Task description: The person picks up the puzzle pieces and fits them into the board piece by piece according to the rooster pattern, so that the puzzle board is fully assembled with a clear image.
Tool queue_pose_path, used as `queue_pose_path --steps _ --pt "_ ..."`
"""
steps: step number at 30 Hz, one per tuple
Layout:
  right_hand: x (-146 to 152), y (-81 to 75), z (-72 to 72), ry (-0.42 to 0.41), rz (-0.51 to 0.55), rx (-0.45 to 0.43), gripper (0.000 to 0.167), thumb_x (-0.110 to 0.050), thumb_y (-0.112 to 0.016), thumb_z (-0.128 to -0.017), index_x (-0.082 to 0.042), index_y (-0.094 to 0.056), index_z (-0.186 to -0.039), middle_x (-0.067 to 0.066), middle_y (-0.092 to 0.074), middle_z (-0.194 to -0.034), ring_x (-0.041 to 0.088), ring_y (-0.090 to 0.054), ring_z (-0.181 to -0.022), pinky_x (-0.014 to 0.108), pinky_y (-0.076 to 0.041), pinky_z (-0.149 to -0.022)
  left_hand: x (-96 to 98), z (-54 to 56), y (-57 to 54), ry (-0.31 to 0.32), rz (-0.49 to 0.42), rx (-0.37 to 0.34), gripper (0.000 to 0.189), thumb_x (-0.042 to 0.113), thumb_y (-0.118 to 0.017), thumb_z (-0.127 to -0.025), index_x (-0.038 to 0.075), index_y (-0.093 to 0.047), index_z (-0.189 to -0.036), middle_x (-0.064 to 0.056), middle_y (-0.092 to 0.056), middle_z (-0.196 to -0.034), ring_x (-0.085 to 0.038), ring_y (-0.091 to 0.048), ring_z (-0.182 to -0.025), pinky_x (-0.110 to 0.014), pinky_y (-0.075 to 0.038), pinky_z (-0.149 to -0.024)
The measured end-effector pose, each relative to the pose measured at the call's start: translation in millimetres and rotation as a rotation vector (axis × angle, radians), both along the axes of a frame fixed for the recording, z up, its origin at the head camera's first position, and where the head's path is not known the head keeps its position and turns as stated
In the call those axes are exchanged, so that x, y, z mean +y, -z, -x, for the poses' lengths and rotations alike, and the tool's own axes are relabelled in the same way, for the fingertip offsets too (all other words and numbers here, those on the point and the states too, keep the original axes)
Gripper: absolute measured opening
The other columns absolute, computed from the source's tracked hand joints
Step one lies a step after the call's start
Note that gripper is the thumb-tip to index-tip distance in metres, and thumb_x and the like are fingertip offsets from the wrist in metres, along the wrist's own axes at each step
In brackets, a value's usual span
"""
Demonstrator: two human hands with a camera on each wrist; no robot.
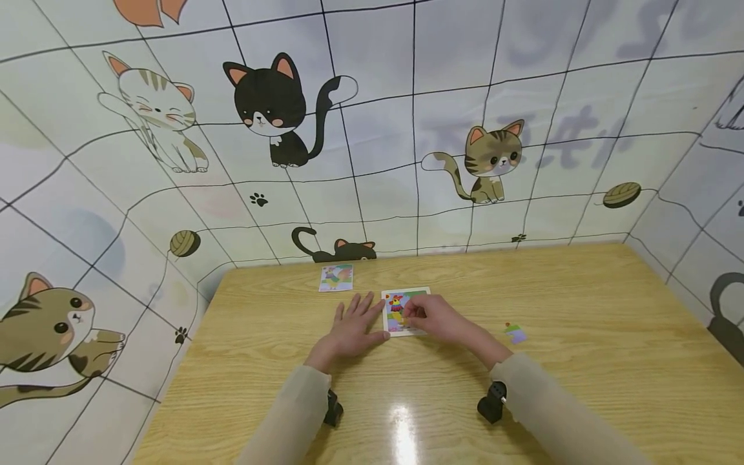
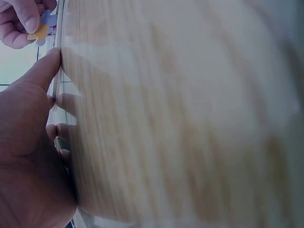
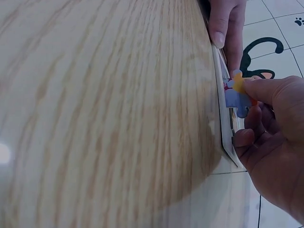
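Observation:
A jigsaw puzzle in a white-edged tray lies on the table, with a colourful rooster showing in its picture. My right hand is over the tray's right part. Between its thumb and fingers it pinches a puzzle piece, blue-grey with a yellow patch, tilted up from the tray in the right wrist view. My left hand lies flat with fingers spread, its thumb and fingertips at the tray's left edge. The right hand hides much of the tray's right half.
Another puzzle piece, green and lilac, lies on the wooden table right of the right forearm. A picture card lies behind the left hand. A cat-patterned wall rises at the table's back edge.

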State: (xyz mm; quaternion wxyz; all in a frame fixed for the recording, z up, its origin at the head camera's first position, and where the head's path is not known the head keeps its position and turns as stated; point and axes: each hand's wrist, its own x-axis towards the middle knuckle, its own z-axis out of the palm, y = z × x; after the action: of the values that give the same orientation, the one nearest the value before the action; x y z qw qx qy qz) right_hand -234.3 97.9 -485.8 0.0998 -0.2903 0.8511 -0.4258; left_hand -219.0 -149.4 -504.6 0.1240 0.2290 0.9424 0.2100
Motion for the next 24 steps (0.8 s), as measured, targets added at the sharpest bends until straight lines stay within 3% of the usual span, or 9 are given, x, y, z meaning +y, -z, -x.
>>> queue_pose_path --steps 15,24 --pt "1.0 2.4 4.1 0.003 -0.028 -0.036 0.004 -0.004 -0.067 -0.098 -0.002 -0.07 -0.097 -0.003 -0.063 -0.085 0.013 -0.055 -0.078 0.029 -0.048 -0.072 1.5 0.8 -3.4 -0.016 0.04 -0.012 0.074 0.052 -0.053 -0.104 0.018 -0.027 -0.164 -0.011 -0.01 -0.171 -0.037 0.001 -0.156 -0.065 0.001 -0.119" --pt "-2.6 6.8 1.4 0.048 -0.027 0.007 0.014 0.006 -0.071 -0.089 -0.003 -0.07 -0.099 0.0 -0.062 -0.087 0.014 -0.051 -0.077 0.029 -0.046 -0.07 1.2 -0.1 -4.0 -0.012 0.04 -0.012 0.075 0.051 -0.054 -0.103 0.017 -0.027 -0.164 -0.011 -0.011 -0.171 -0.037 0.0 -0.156 -0.065 0.001 -0.119"
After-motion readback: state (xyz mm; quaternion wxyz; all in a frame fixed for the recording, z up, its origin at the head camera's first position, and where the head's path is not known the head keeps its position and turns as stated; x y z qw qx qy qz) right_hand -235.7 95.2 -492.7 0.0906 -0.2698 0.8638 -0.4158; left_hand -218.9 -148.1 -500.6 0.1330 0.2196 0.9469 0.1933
